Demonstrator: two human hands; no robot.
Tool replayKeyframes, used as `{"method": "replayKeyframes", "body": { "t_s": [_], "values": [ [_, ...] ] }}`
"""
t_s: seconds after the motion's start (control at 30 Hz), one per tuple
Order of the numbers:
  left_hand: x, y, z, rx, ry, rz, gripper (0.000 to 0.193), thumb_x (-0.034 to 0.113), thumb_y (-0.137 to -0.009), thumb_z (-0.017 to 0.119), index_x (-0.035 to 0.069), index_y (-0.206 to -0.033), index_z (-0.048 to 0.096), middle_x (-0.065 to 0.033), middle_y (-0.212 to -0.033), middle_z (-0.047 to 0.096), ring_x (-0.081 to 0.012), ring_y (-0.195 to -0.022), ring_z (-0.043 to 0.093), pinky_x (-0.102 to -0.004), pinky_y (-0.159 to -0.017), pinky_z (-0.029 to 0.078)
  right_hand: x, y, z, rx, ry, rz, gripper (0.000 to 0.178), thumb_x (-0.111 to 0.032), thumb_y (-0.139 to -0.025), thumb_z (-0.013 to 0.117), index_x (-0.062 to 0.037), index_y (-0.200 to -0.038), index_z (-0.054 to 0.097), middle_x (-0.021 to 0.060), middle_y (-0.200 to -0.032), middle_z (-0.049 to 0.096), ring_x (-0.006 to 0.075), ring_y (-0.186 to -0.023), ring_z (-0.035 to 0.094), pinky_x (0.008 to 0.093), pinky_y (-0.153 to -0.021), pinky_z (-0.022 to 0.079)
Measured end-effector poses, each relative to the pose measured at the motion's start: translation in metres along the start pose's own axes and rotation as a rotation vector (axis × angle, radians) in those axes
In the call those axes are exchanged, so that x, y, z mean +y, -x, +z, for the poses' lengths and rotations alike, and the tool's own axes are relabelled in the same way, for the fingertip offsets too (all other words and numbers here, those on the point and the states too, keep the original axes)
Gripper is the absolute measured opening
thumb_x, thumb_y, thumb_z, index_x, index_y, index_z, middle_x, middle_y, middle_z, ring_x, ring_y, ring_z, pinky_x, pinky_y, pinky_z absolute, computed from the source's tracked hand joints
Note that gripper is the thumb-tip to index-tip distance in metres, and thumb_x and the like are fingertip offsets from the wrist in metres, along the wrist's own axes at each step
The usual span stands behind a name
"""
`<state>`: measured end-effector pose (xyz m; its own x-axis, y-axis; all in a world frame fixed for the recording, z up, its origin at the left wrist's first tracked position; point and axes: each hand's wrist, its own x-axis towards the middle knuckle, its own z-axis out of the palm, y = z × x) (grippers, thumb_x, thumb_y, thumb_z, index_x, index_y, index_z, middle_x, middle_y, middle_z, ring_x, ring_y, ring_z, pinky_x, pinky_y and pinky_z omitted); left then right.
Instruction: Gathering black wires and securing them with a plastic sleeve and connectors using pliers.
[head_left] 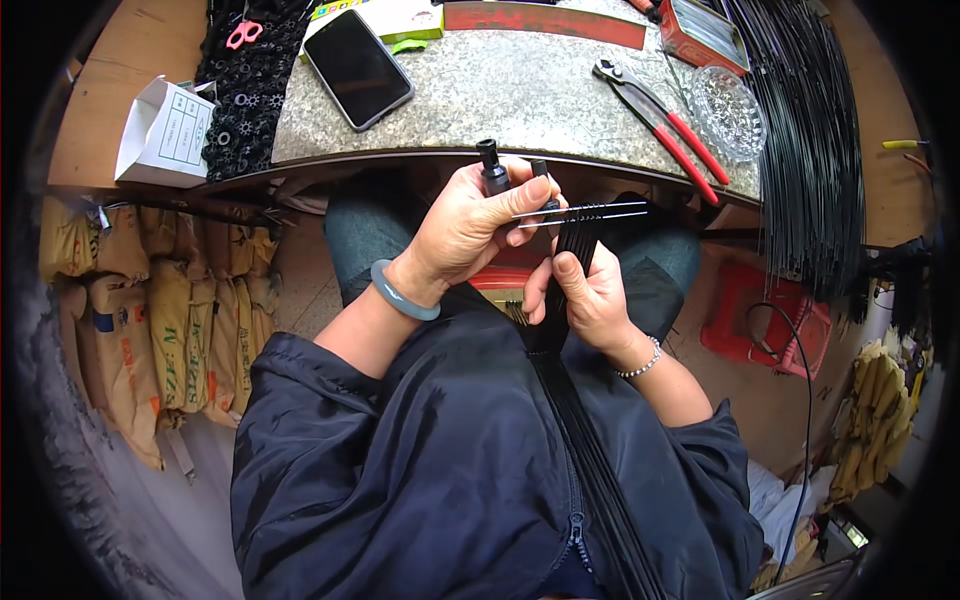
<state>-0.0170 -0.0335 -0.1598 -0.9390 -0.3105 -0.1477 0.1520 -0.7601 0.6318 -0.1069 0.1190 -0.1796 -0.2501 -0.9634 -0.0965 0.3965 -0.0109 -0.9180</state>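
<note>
My left hand (pixel 440 225) is closed around a black cylindrical plastic part (pixel 491 172) with a flared top. Its thumb presses near two thin silvery wires (pixel 628 209), which stick out to the right. Black strips hang at the wires, close to the fingertips; how they are joined is too small to tell. A bundle of thin black rods (pixel 590 460) runs from there down across my lap. My right hand (pixel 597 300) grips the upper end of this bundle, thumb on top. Part of a second dark piece (pixel 539 168) shows behind my left fingers.
On the speckled worktop (pixel 500 90) lie a phone (pixel 358 68), red-handled pincers (pixel 665 130) and a clear dish (pixel 728 115) of small parts. Black ring pieces (pixel 245 105) and a white box (pixel 165 135) are left; many black rods (pixel 805 130) overhang right. Sacks (pixel 125 340) stand lower left.
</note>
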Motion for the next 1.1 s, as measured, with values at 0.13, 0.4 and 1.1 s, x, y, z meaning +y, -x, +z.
{"method": "replayKeyframes", "body": {
  "t_s": [0.13, 0.4, 1.1],
  "values": [
    [0.0, 0.0, 0.004, 0.029, -0.079, 0.019, 0.017, 0.013, -0.084, 0.067, -0.002, -0.091, 0.063, -0.0051, -0.078, 0.063, -0.0055, -0.058, 0.048, -0.0173, -0.052, 0.039, -0.001, -0.001, 0.0, -0.001, -0.01, 0.006, 0.032, -0.036, -0.094, 0.047, -0.0054, -0.099, 0.04, 0.0155, -0.067, 0.061, 0.0175, -0.051, 0.058, 0.0247, -0.05, 0.048],
    [-0.003, -0.001, 0.001, 0.046, -0.1, 0.053, 0.015, 0.01, -0.083, 0.068, -0.001, -0.093, 0.065, -0.0028, -0.075, 0.062, -0.0061, -0.057, 0.05, -0.0178, -0.051, 0.039, -0.001, -0.001, -0.002, 0.012, -0.037, 0.008, 0.034, -0.036, -0.095, 0.046, -0.0023, -0.1, 0.043, 0.0152, -0.068, 0.061, 0.0171, -0.053, 0.059, 0.0253, -0.053, 0.05],
    [-0.017, 0.022, -0.001, 0.049, -0.14, 0.053, 0.059, 0.036, -0.086, 0.06, -0.006, -0.126, 0.047, -0.0079, -0.099, 0.064, -0.0064, -0.08, 0.059, -0.0205, -0.077, 0.05, -0.001, -0.004, -0.004, -0.015, -0.028, 0.029, 0.041, -0.036, -0.095, 0.045, -0.0004, -0.115, 0.046, 0.012, -0.065, 0.061, 0.0141, -0.05, 0.056, 0.0231, -0.05, 0.047]
  ]
}}
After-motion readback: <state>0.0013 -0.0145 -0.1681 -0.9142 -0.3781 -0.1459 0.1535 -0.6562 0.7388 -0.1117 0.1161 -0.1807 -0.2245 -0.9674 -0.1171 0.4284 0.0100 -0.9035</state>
